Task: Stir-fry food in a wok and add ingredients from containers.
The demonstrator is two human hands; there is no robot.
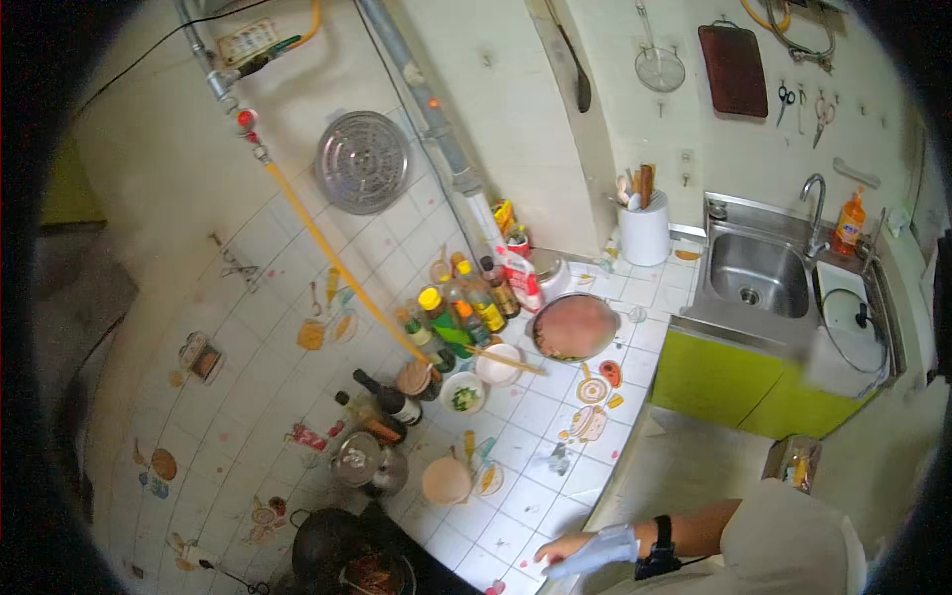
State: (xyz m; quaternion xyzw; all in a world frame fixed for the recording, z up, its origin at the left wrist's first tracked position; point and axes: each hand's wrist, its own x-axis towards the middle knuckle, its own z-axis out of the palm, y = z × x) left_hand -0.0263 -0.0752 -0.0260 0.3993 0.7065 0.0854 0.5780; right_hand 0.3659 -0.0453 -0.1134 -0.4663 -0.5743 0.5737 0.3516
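My right hand [569, 554] is low in the view, over the front edge of the white-tiled counter [513, 454]. A pale grey-blue covering wraps part of it, and a black strap [660, 547] circles the wrist. Its fingers are bent; whether they grip anything I cannot tell. Left of it, at the bottom edge, a pan holding brown food [375, 573] sits beside a dark wok-like vessel [323, 543]. A round wooden board or lid [447, 480] lies on the counter between them and the bowls. My left hand is out of view.
Chopsticks [513, 360] rest across a white bowl [500, 366] near a bowl of chopped greens [462, 394]. Behind stand several sauce bottles [446, 320] and a lidded steel pot [364, 461]. A round vessel [575, 327] has blurred pinkish contents. A steel sink [758, 271] lies right.
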